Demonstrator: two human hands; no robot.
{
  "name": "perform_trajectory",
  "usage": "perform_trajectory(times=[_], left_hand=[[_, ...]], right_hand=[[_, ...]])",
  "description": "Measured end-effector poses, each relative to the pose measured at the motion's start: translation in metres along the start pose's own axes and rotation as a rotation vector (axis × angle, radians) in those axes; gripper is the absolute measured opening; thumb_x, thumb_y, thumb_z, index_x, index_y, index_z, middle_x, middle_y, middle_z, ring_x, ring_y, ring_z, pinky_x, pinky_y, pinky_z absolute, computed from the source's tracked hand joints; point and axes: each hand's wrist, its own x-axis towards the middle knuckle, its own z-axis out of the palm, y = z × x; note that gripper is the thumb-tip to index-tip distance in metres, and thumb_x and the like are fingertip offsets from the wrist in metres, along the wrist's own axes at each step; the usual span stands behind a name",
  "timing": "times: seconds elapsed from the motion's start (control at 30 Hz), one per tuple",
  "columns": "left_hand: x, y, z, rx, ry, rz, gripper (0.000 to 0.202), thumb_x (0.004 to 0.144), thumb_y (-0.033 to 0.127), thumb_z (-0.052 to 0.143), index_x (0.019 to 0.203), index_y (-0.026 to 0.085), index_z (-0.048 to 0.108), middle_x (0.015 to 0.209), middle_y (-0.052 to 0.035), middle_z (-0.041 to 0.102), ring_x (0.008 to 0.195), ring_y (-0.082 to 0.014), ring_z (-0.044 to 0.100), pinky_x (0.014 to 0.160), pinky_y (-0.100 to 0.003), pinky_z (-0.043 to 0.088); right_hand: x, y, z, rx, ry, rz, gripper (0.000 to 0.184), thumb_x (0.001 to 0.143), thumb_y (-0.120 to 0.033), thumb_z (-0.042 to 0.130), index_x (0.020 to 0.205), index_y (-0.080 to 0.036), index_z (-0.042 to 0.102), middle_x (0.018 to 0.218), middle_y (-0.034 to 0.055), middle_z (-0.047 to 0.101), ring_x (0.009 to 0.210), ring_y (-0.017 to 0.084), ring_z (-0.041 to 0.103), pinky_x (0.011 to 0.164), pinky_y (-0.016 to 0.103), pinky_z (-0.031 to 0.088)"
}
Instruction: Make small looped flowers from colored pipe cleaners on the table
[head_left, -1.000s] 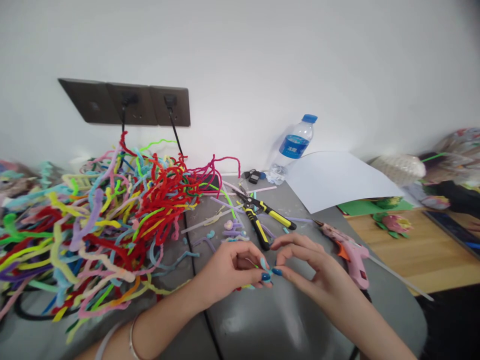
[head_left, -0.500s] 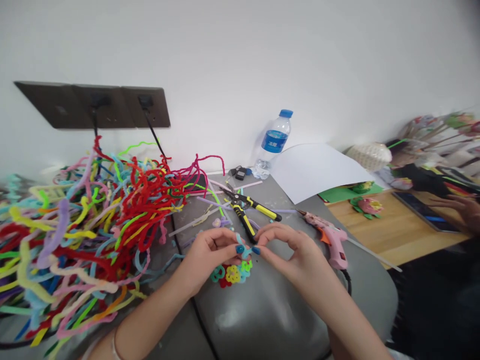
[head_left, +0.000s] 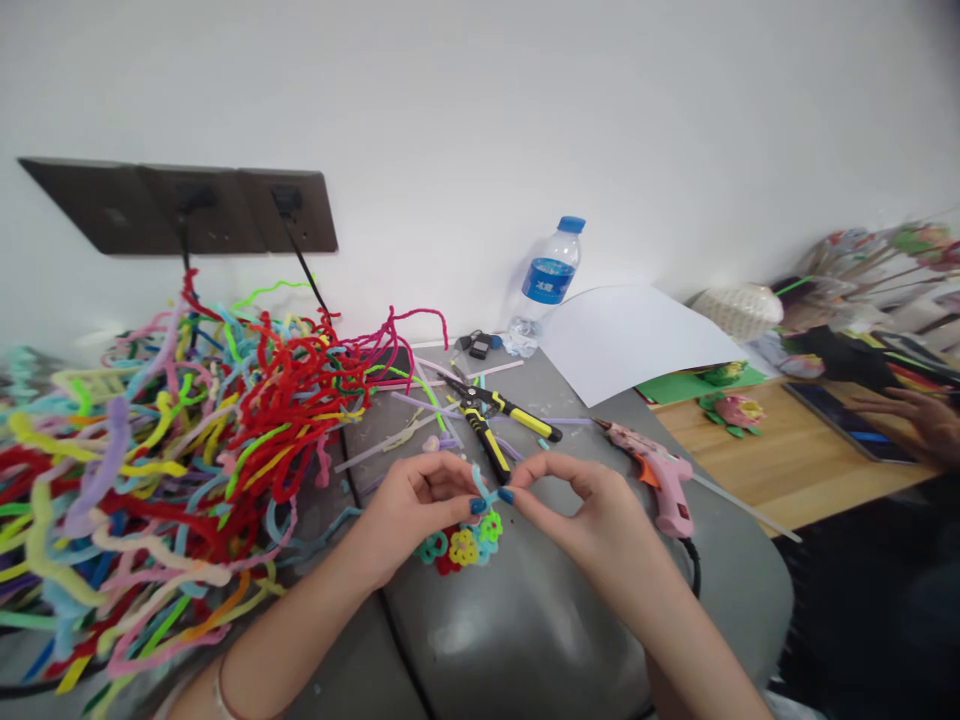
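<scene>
Your left hand (head_left: 420,508) partly hides the light-blue strip (head_left: 488,494); the view's left edge crops the fuzzy-stem heap (head_left: 277,455).

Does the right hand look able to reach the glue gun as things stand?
Probably yes: the glue gun lies beside the right hand, with nothing seen between them. Its fingers pinch a light blue piece, though, so they must likely let go first.

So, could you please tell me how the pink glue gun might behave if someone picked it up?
The pink glue gun would probably feel rigid, given its hard, plastic-looking shell. The black cord attached to it may drag and limit its movement. The long glue stick jutting from its back could swing and knock nearby things.
</scene>
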Motion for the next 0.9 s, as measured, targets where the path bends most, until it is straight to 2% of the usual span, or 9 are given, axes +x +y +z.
perform_trajectory(times=[0.17, 0.27, 0.37, 0.5, 0.63, 0.7, 0.77, 0.9], left_hand=[[-0.001, -0.001, -0.002, -0.085, -0.030, 0.002, 0.021, 0.067, 0.020, 0.089, 0.080, 0.015, 0.073, 0.075, -0.0002, 0.073, 0.067, -0.0088, 0.067, 0.065, -0.017, 0.055], [-0.002, -0.001, -0.002, -0.149, -0.028, 0.007, 0.023, 0.066, 0.018, 0.090, 0.081, 0.016, 0.074, 0.075, 0.0006, 0.072, 0.066, -0.0086, 0.067, 0.062, -0.016, 0.055], [-0.002, -0.001, -0.001, -0.212, -0.025, -0.009, 0.025, 0.063, 0.018, 0.091, 0.082, 0.015, 0.074, 0.076, 0.0004, 0.071, 0.065, -0.0086, 0.067, 0.061, -0.016, 0.056], [-0.003, 0.002, 0.000, -0.262, -0.020, -0.045, 0.027, 0.060, 0.018, 0.093, 0.081, 0.016, 0.076, 0.077, 0.0001, 0.073, 0.063, -0.0077, 0.067, 0.061, -0.015, 0.055], [-0.006, 0.004, 0.001, -0.183, -0.100, -0.070, 0.026, 0.060, 0.020, 0.093, 0.081, 0.015, 0.078, 0.074, -0.0028, 0.075, 0.067, -0.0119, 0.069, 0.063, -0.019, 0.055], [-0.006, 0.004, 0.001, -0.105, -0.129, -0.077, 0.025, 0.061, 0.020, 0.092, 0.082, 0.014, 0.078, 0.073, -0.0041, 0.075, 0.070, -0.0142, 0.070, 0.065, -0.021, 0.055], [-0.005, 0.005, 0.000, -0.073, -0.090, -0.068, 0.026, 0.064, 0.023, 0.091, 0.084, 0.015, 0.079, 0.076, -0.0042, 0.075, 0.070, -0.0132, 0.069, 0.066, -0.021, 0.055], [-0.002, 0.008, -0.002, -0.137, 0.035, -0.024, 0.035, 0.069, 0.038, 0.088, 0.093, 0.016, 0.077, 0.087, -0.0042, 0.074, 0.067, -0.0108, 0.068, 0.066, -0.021, 0.055]], right_hand=[[0.004, 0.001, -0.001, 0.243, -0.160, 0.036, 0.015, 0.078, -0.034, 0.067, 0.072, -0.020, 0.069, 0.073, 0.0027, 0.071, 0.072, 0.020, 0.063, 0.071, 0.031, 0.047], [0.006, 0.004, 0.000, 0.412, -0.292, 0.113, 0.027, 0.081, -0.045, 0.071, 0.074, -0.019, 0.068, 0.070, 0.0019, 0.068, 0.068, 0.017, 0.060, 0.067, 0.028, 0.046], [0.006, 0.009, 0.002, 0.536, -0.365, 0.174, 0.036, 0.081, -0.054, 0.072, 0.077, -0.019, 0.069, 0.070, 0.0019, 0.067, 0.068, 0.017, 0.059, 0.069, 0.028, 0.046], [0.006, 0.016, 0.004, 0.674, -0.451, 0.202, 0.033, 0.081, -0.051, 0.075, 0.078, -0.018, 0.072, 0.073, 0.0019, 0.068, 0.070, 0.016, 0.059, 0.073, 0.028, 0.047], [0.008, 0.019, 0.004, 0.719, -0.539, 0.244, 0.030, 0.081, -0.047, 0.077, 0.077, -0.018, 0.071, 0.069, -0.0005, 0.066, 0.067, 0.014, 0.058, 0.072, 0.026, 0.047], [0.008, 0.019, 0.002, 0.696, -0.547, 0.247, 0.029, 0.081, -0.047, 0.077, 0.077, -0.018, 0.071, 0.068, -0.0012, 0.065, 0.066, 0.013, 0.058, 0.071, 0.026, 0.047], [0.007, 0.019, 0.001, 0.663, -0.507, 0.225, 0.031, 0.081, -0.047, 0.077, 0.077, -0.018, 0.070, 0.068, -0.0008, 0.065, 0.066, 0.014, 0.057, 0.071, 0.026, 0.046], [0.007, 0.020, 0.001, 0.604, -0.249, 0.168, 0.033, 0.079, -0.051, 0.077, 0.078, -0.019, 0.070, 0.069, 0.0004, 0.064, 0.067, 0.015, 0.056, 0.068, 0.027, 0.044]])
